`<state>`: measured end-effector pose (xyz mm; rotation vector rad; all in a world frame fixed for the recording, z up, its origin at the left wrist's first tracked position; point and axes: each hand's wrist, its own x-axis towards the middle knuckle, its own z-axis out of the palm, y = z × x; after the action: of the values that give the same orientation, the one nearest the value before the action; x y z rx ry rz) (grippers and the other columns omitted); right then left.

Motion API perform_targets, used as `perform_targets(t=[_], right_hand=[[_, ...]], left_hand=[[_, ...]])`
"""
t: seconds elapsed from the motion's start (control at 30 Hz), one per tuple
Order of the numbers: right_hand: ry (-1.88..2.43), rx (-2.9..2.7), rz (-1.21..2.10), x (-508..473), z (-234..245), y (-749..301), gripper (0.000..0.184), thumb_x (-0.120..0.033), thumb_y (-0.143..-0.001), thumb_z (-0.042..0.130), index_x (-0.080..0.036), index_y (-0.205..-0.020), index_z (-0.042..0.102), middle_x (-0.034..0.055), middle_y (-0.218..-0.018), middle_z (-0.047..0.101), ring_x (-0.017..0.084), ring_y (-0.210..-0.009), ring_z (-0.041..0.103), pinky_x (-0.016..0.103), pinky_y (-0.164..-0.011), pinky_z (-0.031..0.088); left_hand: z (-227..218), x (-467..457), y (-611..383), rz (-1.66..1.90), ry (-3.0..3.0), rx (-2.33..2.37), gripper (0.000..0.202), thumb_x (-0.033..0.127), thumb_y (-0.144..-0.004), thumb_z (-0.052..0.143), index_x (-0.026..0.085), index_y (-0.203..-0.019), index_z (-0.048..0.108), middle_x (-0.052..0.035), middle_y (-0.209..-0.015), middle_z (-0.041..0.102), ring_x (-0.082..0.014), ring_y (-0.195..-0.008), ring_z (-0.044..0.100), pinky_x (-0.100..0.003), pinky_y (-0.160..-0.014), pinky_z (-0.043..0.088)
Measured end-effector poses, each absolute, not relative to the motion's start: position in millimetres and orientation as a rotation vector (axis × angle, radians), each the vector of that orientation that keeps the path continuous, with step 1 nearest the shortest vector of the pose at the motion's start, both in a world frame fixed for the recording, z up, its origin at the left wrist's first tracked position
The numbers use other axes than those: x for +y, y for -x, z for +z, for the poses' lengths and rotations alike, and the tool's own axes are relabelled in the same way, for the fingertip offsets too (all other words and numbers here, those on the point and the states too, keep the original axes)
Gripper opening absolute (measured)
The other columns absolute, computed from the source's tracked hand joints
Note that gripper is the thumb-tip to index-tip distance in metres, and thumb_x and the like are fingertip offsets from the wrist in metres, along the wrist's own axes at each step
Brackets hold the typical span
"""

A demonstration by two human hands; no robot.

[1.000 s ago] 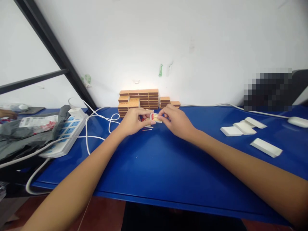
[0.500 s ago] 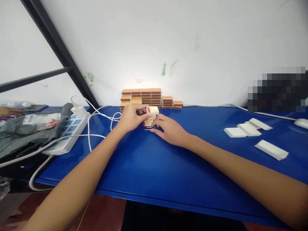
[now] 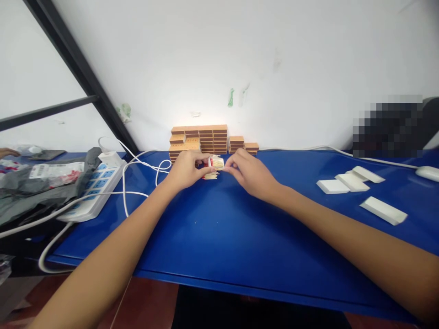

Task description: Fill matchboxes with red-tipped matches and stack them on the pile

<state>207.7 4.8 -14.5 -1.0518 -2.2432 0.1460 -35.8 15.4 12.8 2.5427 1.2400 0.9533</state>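
Observation:
My left hand (image 3: 185,170) grips the left end of a small white matchbox tray (image 3: 222,161) between thumb and fingers. Red-tipped matches fill the tray. More matches (image 3: 211,175) lie in a loose pile just below it on the blue table (image 3: 219,246). Thumb and fingertips of my right hand (image 3: 254,176) pinch together at the tray's right end; whether a match is between them is too small to see. Behind my hands, brown matchboxes (image 3: 206,135) stand stacked against the wall, with shorter stacks (image 3: 236,142) to their right.
Several white empty-looking trays (image 3: 384,210) lie at the right. A white power strip (image 3: 99,185) with cables and a grey plastic bag (image 3: 51,178) occupy the left. Another person's hand (image 3: 8,152) shows at the far left. A white mouse (image 3: 427,172) sits at the right edge.
My right hand has moved up from the loose matches to the right end of the tray. The pile below looks smaller. My left hand keeps its hold on the tray.

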Motion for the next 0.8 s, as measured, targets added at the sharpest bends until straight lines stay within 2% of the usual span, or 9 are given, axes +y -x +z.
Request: perform_targets(t=[0.1, 0.2, 0.37, 0.7, 0.8], right_hand=[[1.131, -2.166, 0.07, 10, -13, -212, 0.01, -0.026, -0.105, 0.058, -0.02, -0.1, 0.065, 0.0093, -0.105, 0.062, 0.025, -0.093, 0.061, 0.036, -0.078, 0.044], [1.131, -2.187, 0.063, 11, -14, -212, 0.008, -0.024, -0.104, 0.059, -0.021, -0.1, 0.065, 0.0091, -0.105, 0.062, 0.025, -0.092, 0.061, 0.036, -0.077, 0.044], [1.06, -2.202, 0.111, 11, -15, -211, 0.006, -0.023, -0.103, 0.06, -0.021, -0.101, 0.064, 0.0082, -0.104, 0.063, 0.023, -0.093, 0.061, 0.035, -0.08, 0.044], [0.973, -2.131, 0.219, 12, -18, -209, 0.008, -0.026, -0.101, 0.063, -0.021, -0.096, 0.064, 0.0059, -0.097, 0.063, 0.021, -0.086, 0.059, 0.034, -0.077, 0.044], [0.946, -2.088, 0.211, 10, -15, -206, 0.008, -0.026, -0.103, 0.061, -0.021, -0.099, 0.066, 0.0062, -0.099, 0.062, 0.02, -0.084, 0.059, 0.034, -0.076, 0.045]], left_hand=[[11, 13, 32, 0.958, -2.492, 1.195, 0.037, 0.043, -0.087, 0.085, 0.022, -0.118, 0.084, -0.0049, -0.087, 0.077, -0.0195, -0.076, 0.062, -0.031, -0.07, 0.045], [10, 12, 28, 0.973, -2.443, 1.131, 0.042, 0.045, -0.086, 0.086, 0.021, -0.12, 0.084, -0.0045, -0.085, 0.077, -0.0191, -0.076, 0.063, -0.031, -0.071, 0.047], [9, 11, 27, 0.987, -2.393, 1.068, 0.043, 0.045, -0.085, 0.087, 0.022, -0.121, 0.084, -0.0041, -0.085, 0.076, -0.0186, -0.076, 0.063, -0.031, -0.07, 0.047], [10, 10, 24, 0.956, -2.43, 0.972, 0.028, 0.043, -0.087, 0.086, 0.024, -0.109, 0.086, -0.0022, -0.083, 0.075, -0.0164, -0.074, 0.061, -0.028, -0.068, 0.046], [11, 10, 25, 0.952, -2.411, 1.006, 0.03, 0.044, -0.087, 0.085, 0.023, -0.109, 0.086, -0.0024, -0.083, 0.075, -0.0164, -0.074, 0.061, -0.028, -0.068, 0.045]])
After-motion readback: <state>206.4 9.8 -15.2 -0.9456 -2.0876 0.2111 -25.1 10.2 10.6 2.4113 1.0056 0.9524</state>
